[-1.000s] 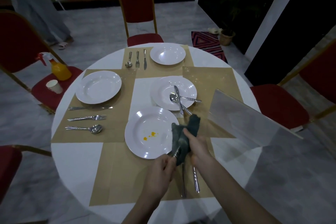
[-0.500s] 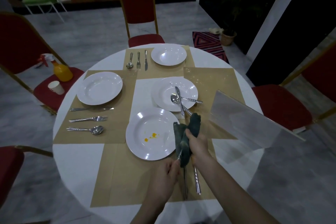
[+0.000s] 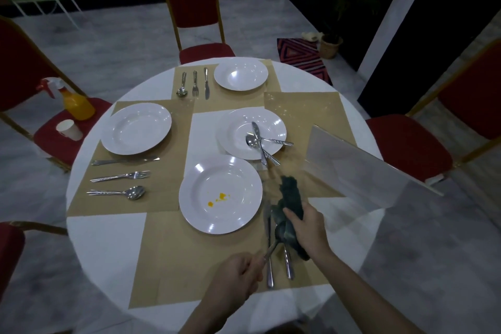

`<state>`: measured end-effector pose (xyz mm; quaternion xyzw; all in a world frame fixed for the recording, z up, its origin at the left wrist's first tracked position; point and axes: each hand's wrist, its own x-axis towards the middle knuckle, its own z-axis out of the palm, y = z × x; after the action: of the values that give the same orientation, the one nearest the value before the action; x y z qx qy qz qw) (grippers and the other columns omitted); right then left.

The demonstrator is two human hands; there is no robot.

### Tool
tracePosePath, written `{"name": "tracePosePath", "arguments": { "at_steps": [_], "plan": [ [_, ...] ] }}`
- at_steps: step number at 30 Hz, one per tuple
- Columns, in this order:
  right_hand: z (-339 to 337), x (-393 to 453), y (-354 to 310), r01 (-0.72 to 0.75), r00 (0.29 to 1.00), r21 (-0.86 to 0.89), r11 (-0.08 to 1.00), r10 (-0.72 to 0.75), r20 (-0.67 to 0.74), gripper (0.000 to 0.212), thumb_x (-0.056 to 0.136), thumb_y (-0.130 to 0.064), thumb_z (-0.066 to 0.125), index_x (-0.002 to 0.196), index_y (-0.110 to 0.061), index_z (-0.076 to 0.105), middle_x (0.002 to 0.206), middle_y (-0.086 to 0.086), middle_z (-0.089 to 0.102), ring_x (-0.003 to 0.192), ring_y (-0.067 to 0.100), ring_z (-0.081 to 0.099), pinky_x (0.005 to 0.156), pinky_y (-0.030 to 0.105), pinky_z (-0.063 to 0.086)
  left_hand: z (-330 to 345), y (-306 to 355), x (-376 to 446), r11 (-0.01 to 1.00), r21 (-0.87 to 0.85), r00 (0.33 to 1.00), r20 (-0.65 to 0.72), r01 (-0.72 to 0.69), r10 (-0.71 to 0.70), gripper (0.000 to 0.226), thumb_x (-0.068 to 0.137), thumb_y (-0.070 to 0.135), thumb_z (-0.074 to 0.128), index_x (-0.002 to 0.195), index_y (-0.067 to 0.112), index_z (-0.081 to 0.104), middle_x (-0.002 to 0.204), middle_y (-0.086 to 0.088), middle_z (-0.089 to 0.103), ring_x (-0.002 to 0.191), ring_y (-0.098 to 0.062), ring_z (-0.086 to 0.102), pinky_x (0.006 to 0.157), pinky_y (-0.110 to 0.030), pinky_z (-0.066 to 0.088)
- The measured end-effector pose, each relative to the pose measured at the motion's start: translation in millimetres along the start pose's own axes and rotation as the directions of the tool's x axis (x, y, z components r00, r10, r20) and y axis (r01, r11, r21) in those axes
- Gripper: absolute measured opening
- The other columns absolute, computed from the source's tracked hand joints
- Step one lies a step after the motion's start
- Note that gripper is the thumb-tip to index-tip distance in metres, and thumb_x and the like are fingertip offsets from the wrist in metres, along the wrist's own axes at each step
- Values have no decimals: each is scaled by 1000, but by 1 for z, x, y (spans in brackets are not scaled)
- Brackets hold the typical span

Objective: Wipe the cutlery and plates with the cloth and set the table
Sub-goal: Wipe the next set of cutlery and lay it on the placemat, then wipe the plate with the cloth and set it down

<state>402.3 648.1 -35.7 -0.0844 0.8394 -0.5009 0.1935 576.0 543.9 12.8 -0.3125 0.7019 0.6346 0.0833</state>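
My left hand (image 3: pixel 238 274) grips the handle of a spoon (image 3: pixel 279 233), whose bowl shows at the edge of the dark green cloth (image 3: pixel 291 198). My right hand (image 3: pixel 307 228) holds that cloth bunched beside the spoon bowl. Two more pieces of cutlery (image 3: pixel 288 263) lie on the mat under my hands. The near white plate (image 3: pixel 221 194) carries small orange stains. The middle plate (image 3: pixel 250 131) holds a knife, a spoon and a fork. Plates at the left (image 3: pixel 136 127) and far side (image 3: pixel 240 73) are bare, each with cutlery laid beside it.
The round white table (image 3: pixel 105 238) has tan placemats. A clear sheet (image 3: pixel 360 171) juts over its right edge. Red chairs ring the table; the left one (image 3: pixel 54 138) holds an orange spray bottle (image 3: pixel 74 100) and a paper cup (image 3: pixel 69 129).
My left hand has drawn the spoon down toward me, so its bowl has come out of the cloth. My right hand with the cloth has dropped slightly lower.
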Motion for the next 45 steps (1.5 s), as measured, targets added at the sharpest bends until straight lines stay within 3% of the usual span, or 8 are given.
{"name": "tracePosePath", "arguments": {
  "at_steps": [4, 11, 14, 19, 25, 35, 42, 45],
  "plan": [
    [-28, 1, 25, -130, 971, 63, 990, 139, -193, 18, 94, -24, 61, 102, -8, 58, 91, 9, 65, 84, 25, 64, 68, 28, 52, 3, -14, 8, 996, -54, 997, -18, 71, -72, 36, 97, 27, 52, 65, 10, 53, 41, 1, 42, 36, -12, 34, 39, -18, 25],
    [-60, -20, 63, -448, 880, 386, 807, 474, 30, 36, 97, -34, 52, 123, -11, 46, 112, 10, 61, 100, 25, 61, 77, 35, 52, 66, -3, 32, 994, 50, 995, -8, 95, -95, 30, 102, 26, 38, 76, 17, 52, 77, -8, 71, 48, -3, 49, 54, -22, 39],
    [-71, -30, 70, -415, 898, 388, 823, 440, 27, 36, 98, -35, 51, 125, -11, 51, 114, 11, 65, 102, 27, 64, 91, 44, 52, 85, 4, 44, 993, 49, 993, 44, 103, -105, 31, 104, 26, 33, 82, 16, 52, 72, -5, 68, 44, 1, 50, 48, -14, 38],
    [-86, -44, 67, -353, 918, 395, 849, 396, -31, 28, 96, -36, 55, 114, -15, 56, 106, 8, 68, 96, 24, 67, 76, 35, 54, 108, 2, 61, 989, 124, 985, 143, 75, -93, 39, 105, 23, 29, 100, -6, 55, 67, -10, 63, 42, -9, 49, 42, -22, 40],
    [-93, -50, 70, -332, 926, 382, 862, 375, -41, 27, 97, -35, 54, 114, -14, 57, 107, 6, 68, 96, 20, 67, 74, 30, 52, 121, -2, 66, 966, 130, 964, 123, 222, -237, 52, 106, 21, 18, 68, 5, 52, 51, -13, 59, 30, -14, 52, 32, -18, 39],
    [-89, -38, 50, -285, 953, 370, 884, 304, 8, 25, 97, -33, 55, 116, -17, 57, 106, 3, 69, 96, 18, 67, 77, 31, 53, 107, -8, 77, 964, 238, 989, 57, 123, -140, 25, 102, 14, 36, 79, 12, 46, 58, -10, 62, 35, -11, 54, 37, -21, 44],
    [-41, -21, 28, -245, 966, 284, 927, 209, 150, 13, 96, -18, 57, 107, -16, 62, 99, 1, 72, 86, 13, 70, 67, 21, 52, 37, -29, 68, 964, 246, 987, -151, 96, -60, 34, 99, 30, 44, 70, 16, 56, 66, -1, 71, 52, -12, 62, 58, -28, 52],
    [-6, -8, 9, -145, 972, 236, 961, 93, 215, 14, 94, -14, 59, 108, -15, 65, 102, 2, 73, 88, 8, 69, 71, 18, 53, -4, -30, 62, 989, 81, 961, -259, 123, -98, 27, 98, 20, 46, 77, 6, 55, 65, -8, 71, 40, -16, 53, 43, -28, 45]
  ]
}}
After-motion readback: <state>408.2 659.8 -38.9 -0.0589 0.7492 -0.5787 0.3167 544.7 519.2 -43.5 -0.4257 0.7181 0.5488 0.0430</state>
